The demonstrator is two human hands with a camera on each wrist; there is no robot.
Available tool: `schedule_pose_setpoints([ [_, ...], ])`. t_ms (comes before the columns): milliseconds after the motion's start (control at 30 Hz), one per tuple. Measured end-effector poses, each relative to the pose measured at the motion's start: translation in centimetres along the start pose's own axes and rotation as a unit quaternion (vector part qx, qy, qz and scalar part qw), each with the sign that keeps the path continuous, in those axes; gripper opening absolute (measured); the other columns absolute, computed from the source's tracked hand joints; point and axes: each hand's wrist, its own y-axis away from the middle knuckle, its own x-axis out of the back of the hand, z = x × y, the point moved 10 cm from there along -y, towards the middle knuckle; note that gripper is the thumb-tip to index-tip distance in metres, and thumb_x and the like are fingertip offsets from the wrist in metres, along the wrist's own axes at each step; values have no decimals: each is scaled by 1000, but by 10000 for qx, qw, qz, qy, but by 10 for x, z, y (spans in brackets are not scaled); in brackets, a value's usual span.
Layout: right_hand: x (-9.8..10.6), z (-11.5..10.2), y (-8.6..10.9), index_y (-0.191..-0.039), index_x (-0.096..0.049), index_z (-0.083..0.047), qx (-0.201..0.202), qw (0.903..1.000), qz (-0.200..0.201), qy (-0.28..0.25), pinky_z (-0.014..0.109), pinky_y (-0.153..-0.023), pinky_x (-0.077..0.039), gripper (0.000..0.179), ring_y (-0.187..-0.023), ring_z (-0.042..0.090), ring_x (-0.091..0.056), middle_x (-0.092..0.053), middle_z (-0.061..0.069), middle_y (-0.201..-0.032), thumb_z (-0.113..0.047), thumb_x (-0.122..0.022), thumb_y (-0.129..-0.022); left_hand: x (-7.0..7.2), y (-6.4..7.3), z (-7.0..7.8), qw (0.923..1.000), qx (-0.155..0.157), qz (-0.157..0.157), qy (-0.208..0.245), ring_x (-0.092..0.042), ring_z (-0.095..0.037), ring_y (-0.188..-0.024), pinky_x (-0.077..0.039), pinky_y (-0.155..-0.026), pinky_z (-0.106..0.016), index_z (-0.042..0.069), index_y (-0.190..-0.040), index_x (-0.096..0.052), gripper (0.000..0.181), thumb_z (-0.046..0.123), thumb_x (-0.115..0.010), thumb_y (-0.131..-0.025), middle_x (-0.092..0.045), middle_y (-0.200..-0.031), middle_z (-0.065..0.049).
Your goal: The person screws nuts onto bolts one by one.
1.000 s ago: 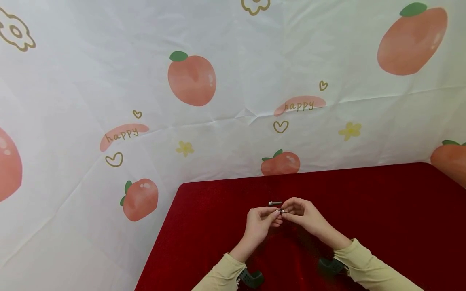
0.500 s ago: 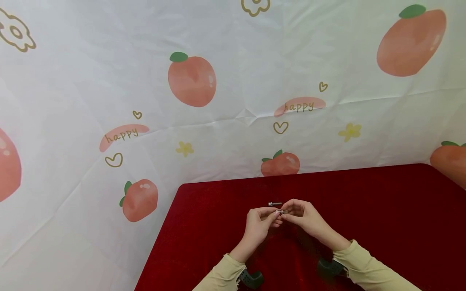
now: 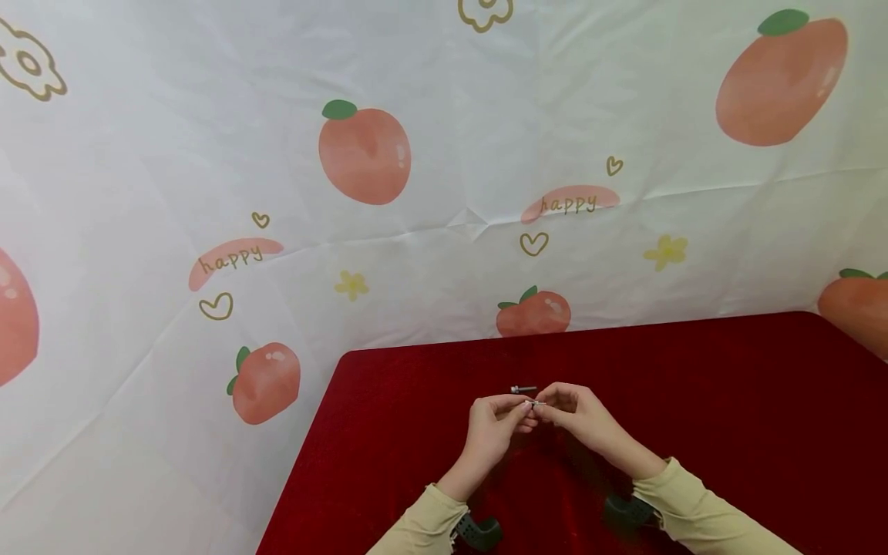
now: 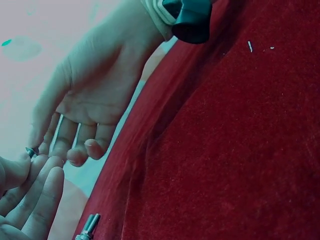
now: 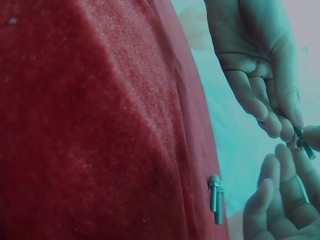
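Thumb and fingertips of my left hand pinch a small silver bolt with a nut-like collar on it. My right hand meets it from the other side, thumb and forefinger pinching the same piece. Part of the bolt shows between the two hands' fingertips in the right wrist view; the rest is hidden by fingers. Just beyond the hands, two more bolts lie side by side on the red cloth, their heads fitted with nuts or washers.
A red velvety cloth covers the table, whose far edge meets a white fruit-print curtain. Dark camera mounts hang under both wrists. Tiny white scraps lie on the cloth.
The right hand's fingertips have closed in slightly on the held bolt, covering more of it. The left hand stays in place, and the lying bolts have not moved.
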Motion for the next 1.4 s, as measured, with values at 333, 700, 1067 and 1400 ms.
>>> schedule_pose_setpoints([
  [333, 1, -5, -1, -105, -63, 1, 244, 9997, 22, -33, 32, -72, -58, 21, -82, 26, -66, -65, 16, -94, -12, -68, -90, 1, 0, -1, 10000, -35, -6, -10, -64, -49, -82, -59, -72, -43, -17, -104, -65, 18, -6, -59, -92, -67, -91, -29],
  [700, 3, -7, -1, -103, -63, 0, 289, 9995, 112, 85, 30, -70, -58, 19, -80, 28, -65, -65, 15, -92, -12, -70, -89, 0, 0, 0, 10000, -19, 32, -17, -65, -49, -81, -59, -71, -41, -17, -104, -65, 17, -6, -59, -92, -67, -90, -29],
  [1067, 2, -4, -2, -105, -63, 1, 200, 9998, 91, 14, 32, -71, -58, 21, -82, 24, -66, -65, 15, -95, -12, -69, -89, 1, -1, -1, 10000, -6, 84, -11, -66, -46, -80, -59, -71, -43, -16, -103, -65, 17, -5, -59, -92, -68, -89, -26],
  [1400, 5, -5, -1, -102, -67, -1, 113, 9996, 240, 123, 38, -71, -59, 19, -81, 29, -67, -67, 14, -93, -15, -70, -89, 0, 0, 0, 9998, -46, -81, -156, -66, -46, -81, -58, -72, -45, -15, -105, -66, 18, -4, -59, -92, -68, -88, -27],
])
